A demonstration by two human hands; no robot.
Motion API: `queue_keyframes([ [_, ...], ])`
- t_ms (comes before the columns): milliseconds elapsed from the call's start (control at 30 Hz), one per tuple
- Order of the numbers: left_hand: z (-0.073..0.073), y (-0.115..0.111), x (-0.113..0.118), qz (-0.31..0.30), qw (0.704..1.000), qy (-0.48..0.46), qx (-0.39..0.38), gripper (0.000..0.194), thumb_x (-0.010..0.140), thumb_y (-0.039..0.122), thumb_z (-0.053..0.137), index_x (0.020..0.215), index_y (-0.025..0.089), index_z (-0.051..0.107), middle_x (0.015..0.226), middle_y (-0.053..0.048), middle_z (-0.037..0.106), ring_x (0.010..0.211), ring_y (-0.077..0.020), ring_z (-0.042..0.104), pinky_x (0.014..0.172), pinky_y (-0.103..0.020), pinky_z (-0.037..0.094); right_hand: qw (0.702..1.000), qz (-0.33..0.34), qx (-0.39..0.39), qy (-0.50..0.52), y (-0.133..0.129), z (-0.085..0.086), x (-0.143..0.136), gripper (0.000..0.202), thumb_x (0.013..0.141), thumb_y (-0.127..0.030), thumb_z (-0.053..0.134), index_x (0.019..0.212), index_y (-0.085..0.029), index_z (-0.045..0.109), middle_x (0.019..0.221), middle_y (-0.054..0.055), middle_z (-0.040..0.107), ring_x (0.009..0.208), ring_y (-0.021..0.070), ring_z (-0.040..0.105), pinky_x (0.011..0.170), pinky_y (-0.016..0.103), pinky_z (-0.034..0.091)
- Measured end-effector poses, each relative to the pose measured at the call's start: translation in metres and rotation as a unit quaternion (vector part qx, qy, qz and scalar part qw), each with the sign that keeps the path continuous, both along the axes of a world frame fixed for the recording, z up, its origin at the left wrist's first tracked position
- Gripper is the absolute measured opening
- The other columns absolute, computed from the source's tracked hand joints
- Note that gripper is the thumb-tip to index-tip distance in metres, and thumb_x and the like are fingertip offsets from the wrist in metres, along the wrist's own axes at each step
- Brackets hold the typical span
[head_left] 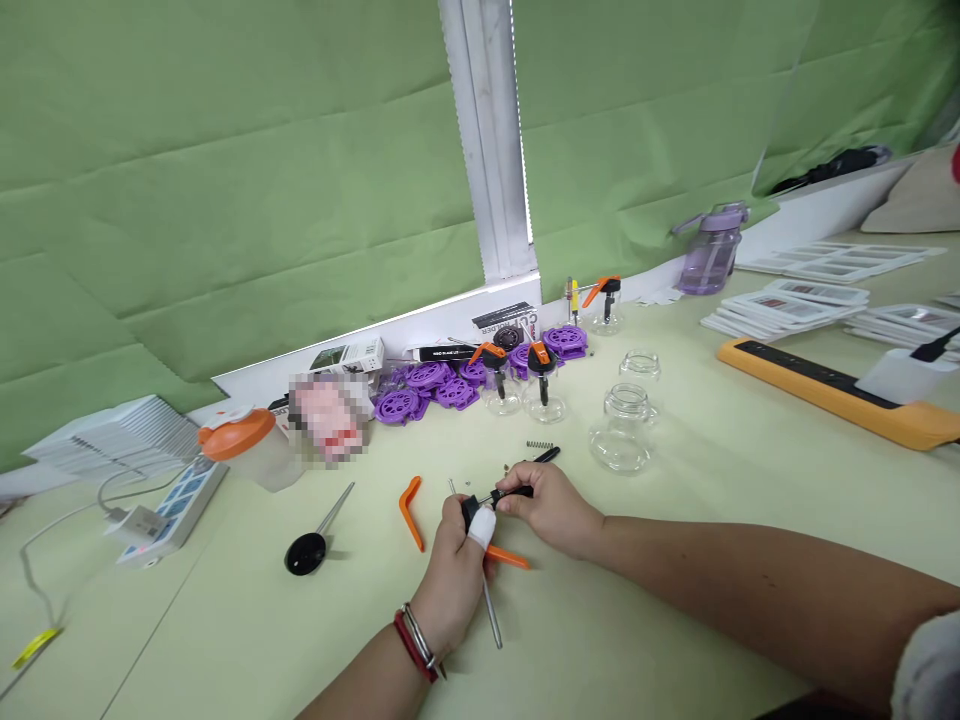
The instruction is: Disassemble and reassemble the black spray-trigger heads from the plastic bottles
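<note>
My left hand (455, 575), its thumb wrapped in white, is closed round a black part (469, 512) with an orange lever (508, 557) sticking out to the right. A thin metal rod (491, 612) passes under that hand. My right hand (551, 505) pinches a black tube (517, 492) that meets a metal shaft from the black part. Just beyond the fingers lie a spring (539, 445) and another black piece (548, 455). To the left are a loose orange lever (410, 513) and a black disc with a metal stem (305, 553).
Purple parts (431, 376) and several glass jars with orange-levered tops line the back. Open glass jars (621, 445) stand right of centre. An orange-lidded cup (255, 450) and white power strip (176, 512) are left; a yellow power strip (825, 385) and purple bottle (711, 260) are right.
</note>
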State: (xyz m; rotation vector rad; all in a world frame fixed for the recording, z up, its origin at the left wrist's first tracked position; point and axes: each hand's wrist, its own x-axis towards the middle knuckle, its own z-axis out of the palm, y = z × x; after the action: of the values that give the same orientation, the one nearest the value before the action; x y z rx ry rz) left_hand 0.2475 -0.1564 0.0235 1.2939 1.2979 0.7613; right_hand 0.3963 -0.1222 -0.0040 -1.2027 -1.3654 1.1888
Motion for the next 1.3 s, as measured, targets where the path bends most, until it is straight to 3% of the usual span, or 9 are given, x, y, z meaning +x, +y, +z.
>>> queue_keyframes([
  [67,0.001,0.0,0.0,0.003,1.0,0.002,-0.001,0.026,0.086,0.043,0.043,0.098,0.021,0.04,0.072,0.003,0.042,0.055,-0.0095,0.039,0.05,-0.022,0.035,1.0,0.0,0.006,0.001,0.0,0.0,0.0,0.01,0.065,-0.02,0.063,0.073,-0.015,0.059,0.076,0.003,0.061,0.075,0.0157,0.055,0.073,0.03,0.043],
  [267,-0.001,0.004,-0.002,0.0,1.0,0.009,0.008,0.025,0.086,0.043,0.042,0.099,0.021,0.041,0.07,0.004,0.043,0.052,-0.009,0.039,0.047,-0.021,0.032,1.0,-0.006,0.001,-0.016,0.001,0.001,0.003,0.033,0.067,-0.02,0.063,0.099,-0.017,0.055,0.073,-0.001,0.059,0.072,0.0143,0.054,0.072,0.03,0.042],
  [500,0.001,0.004,-0.008,0.001,1.0,0.022,0.008,0.026,0.085,0.045,0.042,0.098,0.022,0.042,0.074,0.002,0.044,0.056,-0.0106,0.04,0.05,-0.023,0.035,0.998,0.012,0.016,-0.065,-0.001,0.006,0.006,0.009,0.07,-0.023,0.061,0.076,-0.017,0.056,0.073,0.0,0.059,0.071,0.0133,0.053,0.066,0.026,0.041],
  [633,0.008,0.003,-0.021,-0.034,0.998,0.054,0.026,0.028,0.08,0.045,0.052,0.085,0.02,0.042,0.069,0.004,0.039,0.06,-0.0104,0.036,0.053,-0.022,0.032,0.981,0.053,0.037,-0.182,-0.01,0.009,0.015,0.012,0.072,-0.029,0.064,0.075,-0.019,0.06,0.073,-0.001,0.061,0.069,0.014,0.053,0.061,0.025,0.038],
  [833,0.019,0.004,-0.042,-0.127,0.977,0.163,0.043,0.038,0.069,0.047,0.064,0.076,0.019,0.04,0.066,0.005,0.037,0.059,-0.0101,0.034,0.054,-0.022,0.03,0.919,0.112,0.152,-0.345,-0.015,0.02,0.025,0.017,0.073,-0.036,0.068,0.071,-0.019,0.066,0.073,0.002,0.064,0.079,0.0179,0.051,0.07,0.027,0.038],
  [933,0.023,0.005,-0.046,-0.141,0.959,0.238,0.068,0.038,0.072,0.053,0.057,0.076,0.019,0.04,0.066,0.004,0.039,0.058,-0.0113,0.035,0.053,-0.023,0.03,0.888,0.117,0.22,-0.387,0.008,0.03,0.02,0.018,0.086,-0.028,0.053,0.079,-0.017,0.066,0.081,0.004,0.066,0.08,0.0167,0.051,0.074,0.028,0.037],
  [1000,0.023,0.006,-0.046,-0.142,0.949,0.27,0.085,0.037,0.074,0.054,0.053,0.077,0.019,0.04,0.066,0.003,0.042,0.058,-0.0119,0.036,0.052,-0.024,0.03,0.85,0.101,0.266,-0.443,0.033,0.037,0.014,0.019,0.087,-0.016,0.046,0.083,-0.016,0.065,0.088,0.006,0.066,0.083,0.017,0.05,0.077,0.029,0.034],
  [1167,0.022,0.005,-0.047,-0.15,0.933,0.311,0.1,0.034,0.075,0.052,0.052,0.078,0.019,0.041,0.068,0.001,0.048,0.058,-0.0134,0.04,0.051,-0.024,0.03,0.742,0.132,0.221,-0.618,0.078,0.042,-0.001,0.016,0.068,-0.002,0.055,0.074,-0.013,0.063,0.086,0.009,0.064,0.085,0.0207,0.049,0.069,0.03,0.029],
  [1300,0.021,0.005,-0.048,-0.153,0.934,0.309,0.099,0.037,0.075,0.055,0.05,0.078,0.019,0.041,0.069,0.0,0.049,0.057,-0.0136,0.041,0.051,-0.024,0.03,0.722,0.146,0.215,-0.642,0.074,0.037,-0.005,0.018,0.067,-0.001,0.051,0.07,-0.014,0.064,0.086,0.009,0.064,0.083,0.0197,0.049,0.066,0.03,0.025],
])
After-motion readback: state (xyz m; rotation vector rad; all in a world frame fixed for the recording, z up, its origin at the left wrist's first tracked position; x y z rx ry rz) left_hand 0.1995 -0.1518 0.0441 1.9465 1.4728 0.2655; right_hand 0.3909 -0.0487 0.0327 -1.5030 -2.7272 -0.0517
